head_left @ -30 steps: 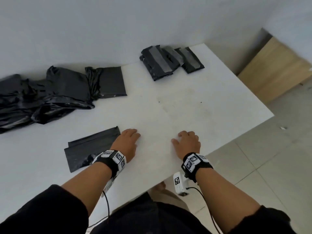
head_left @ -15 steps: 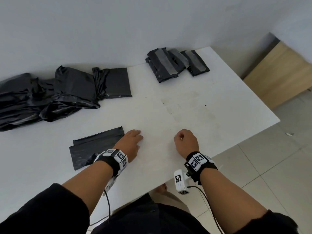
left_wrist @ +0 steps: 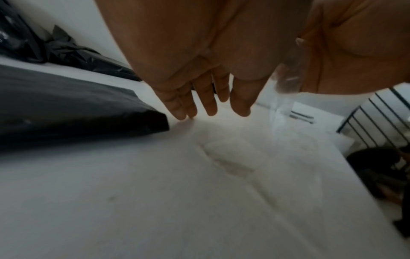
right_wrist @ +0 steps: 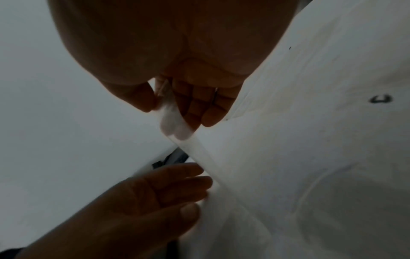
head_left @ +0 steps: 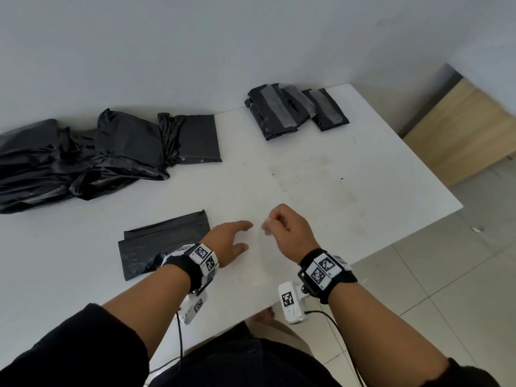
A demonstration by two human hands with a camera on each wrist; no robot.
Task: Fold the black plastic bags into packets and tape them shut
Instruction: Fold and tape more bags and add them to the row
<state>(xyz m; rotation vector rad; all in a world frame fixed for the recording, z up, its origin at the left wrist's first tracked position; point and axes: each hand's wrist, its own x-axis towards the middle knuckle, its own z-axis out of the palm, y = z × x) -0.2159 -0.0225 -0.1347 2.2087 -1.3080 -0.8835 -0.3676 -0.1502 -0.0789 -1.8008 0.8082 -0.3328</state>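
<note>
A flat folded black bag point(head_left: 164, 241) point(left_wrist: 77, 108) lies on the white table point(head_left: 335, 191) near its front edge, just left of my left hand point(head_left: 237, 236) point(left_wrist: 206, 98). That hand rests on the table with straight fingers and holds nothing. My right hand point(head_left: 269, 223) point(right_wrist: 162, 103) is raised a little above the table and pinches one end of a strip of clear tape point(right_wrist: 177, 126) point(left_wrist: 286, 84) between thumb and fingers. The strip runs down to the table beside my left hand's fingertips point(right_wrist: 199, 175).
Three taped black packets point(head_left: 293, 110) lie at the table's far right corner. A heap of loose black bags point(head_left: 69, 160) fills the far left by the wall. A wooden board point(head_left: 460, 129) leans past the table's right edge above a tiled floor.
My right hand has closed from flat on the table into a pinch on the tape end and lifted it. My left hand has stayed flat beside the folded bag.
</note>
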